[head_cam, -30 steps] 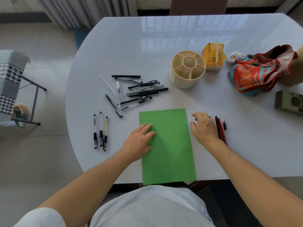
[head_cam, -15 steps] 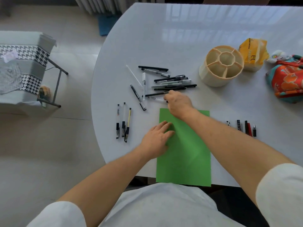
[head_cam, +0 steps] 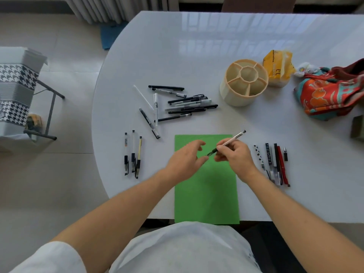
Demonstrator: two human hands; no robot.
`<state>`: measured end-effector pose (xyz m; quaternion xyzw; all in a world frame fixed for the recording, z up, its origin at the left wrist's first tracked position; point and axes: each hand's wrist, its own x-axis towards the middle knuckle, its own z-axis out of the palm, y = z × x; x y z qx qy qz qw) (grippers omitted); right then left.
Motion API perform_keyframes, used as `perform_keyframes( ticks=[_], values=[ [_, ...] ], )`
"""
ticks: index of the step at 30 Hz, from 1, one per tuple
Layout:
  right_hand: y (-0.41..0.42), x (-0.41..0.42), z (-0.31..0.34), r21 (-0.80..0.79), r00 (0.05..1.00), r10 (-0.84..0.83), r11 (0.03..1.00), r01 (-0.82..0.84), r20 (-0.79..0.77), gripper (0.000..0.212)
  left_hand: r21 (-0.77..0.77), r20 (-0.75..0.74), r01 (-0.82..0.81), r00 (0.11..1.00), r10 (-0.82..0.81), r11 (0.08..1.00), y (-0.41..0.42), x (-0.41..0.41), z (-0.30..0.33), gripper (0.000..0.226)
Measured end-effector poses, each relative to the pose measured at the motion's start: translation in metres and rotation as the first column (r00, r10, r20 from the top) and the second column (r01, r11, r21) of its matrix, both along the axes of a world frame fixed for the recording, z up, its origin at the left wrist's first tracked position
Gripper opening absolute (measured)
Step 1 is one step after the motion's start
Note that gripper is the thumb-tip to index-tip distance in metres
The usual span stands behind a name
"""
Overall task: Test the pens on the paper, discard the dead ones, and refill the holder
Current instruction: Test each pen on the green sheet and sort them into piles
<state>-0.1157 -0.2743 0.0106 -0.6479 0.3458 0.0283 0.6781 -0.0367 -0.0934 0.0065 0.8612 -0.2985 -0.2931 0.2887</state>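
Observation:
My right hand (head_cam: 234, 156) grips a clear pen (head_cam: 232, 140) with a black cap, held slantwise above the green paper (head_cam: 206, 196). My left hand (head_cam: 185, 160) hovers just left of it, fingers apart, its fingertips close to the capped end; it holds nothing. A loose pile of pens (head_cam: 177, 104) lies beyond the paper. Three pens (head_cam: 133, 153) lie side by side at the left. Several more pens (head_cam: 273, 162) lie in a row right of the paper. The beige compartmented holder (head_cam: 244, 83) stands at the back right with nothing in it.
A yellow packet (head_cam: 277, 67) stands behind the holder. A red patterned cloth bag (head_cam: 331, 93) with a small toy (head_cam: 304, 68) lies at the far right. The white table's curved edge (head_cam: 96, 123) runs on the left, with a houndstooth stool (head_cam: 17, 91) on the floor beyond.
My right hand reached into the pile, took a pen and brought it back over the paper. My left hand lifted off the paper toward the pen.

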Motion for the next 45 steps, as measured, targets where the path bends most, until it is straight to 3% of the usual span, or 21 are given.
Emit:
perform_keyframes(
  ticks=[4,10,13,16,20,23,32,39,45],
  values=[
    [0.011,-0.015,-0.007,0.104,0.997,-0.071,0.992,0.069,0.016,0.007,0.078,0.027,0.154,0.987,-0.156,0.985,-0.020,0.002,0.007,0.027],
    [0.008,-0.022,-0.014,0.152,0.996,-0.083,0.986,0.076,0.041,0.008,0.092,0.044,0.154,0.986,-0.158,0.984,-0.023,0.000,0.002,0.029],
    [-0.010,-0.018,-0.017,0.162,0.944,-0.329,0.933,0.322,0.016,0.015,0.126,0.110,0.128,0.984,-0.142,0.984,-0.013,0.001,-0.006,0.030],
    [-0.043,-0.015,-0.018,-0.044,0.915,-0.403,0.914,0.404,0.025,0.014,0.187,0.146,0.063,0.985,-0.091,0.980,0.014,0.004,-0.017,0.031],
    [-0.043,-0.008,-0.025,-0.321,0.982,-0.178,0.928,0.188,0.059,0.011,0.124,0.243,0.081,0.964,-0.110,0.989,0.022,0.001,-0.028,0.025],
    [-0.034,-0.002,-0.027,-0.521,1.000,-0.023,0.853,0.025,0.010,0.015,0.119,0.264,0.142,0.949,-0.169,0.983,0.010,-0.004,-0.029,0.025],
    [-0.030,0.000,-0.030,-0.721,0.997,0.076,0.691,-0.053,0.001,0.016,0.161,0.276,0.171,0.938,-0.210,0.972,0.009,-0.007,-0.029,0.030],
    [-0.039,-0.003,-0.023,-0.556,0.995,-0.091,0.825,0.100,0.044,0.011,0.140,0.246,0.140,0.954,-0.172,0.980,0.007,-0.006,-0.029,0.031],
    [-0.016,-0.026,-0.011,-0.151,0.992,-0.080,0.984,0.093,0.095,0.008,0.048,0.164,0.046,0.985,-0.053,0.998,0.001,-0.003,-0.019,0.028]
  ],
)
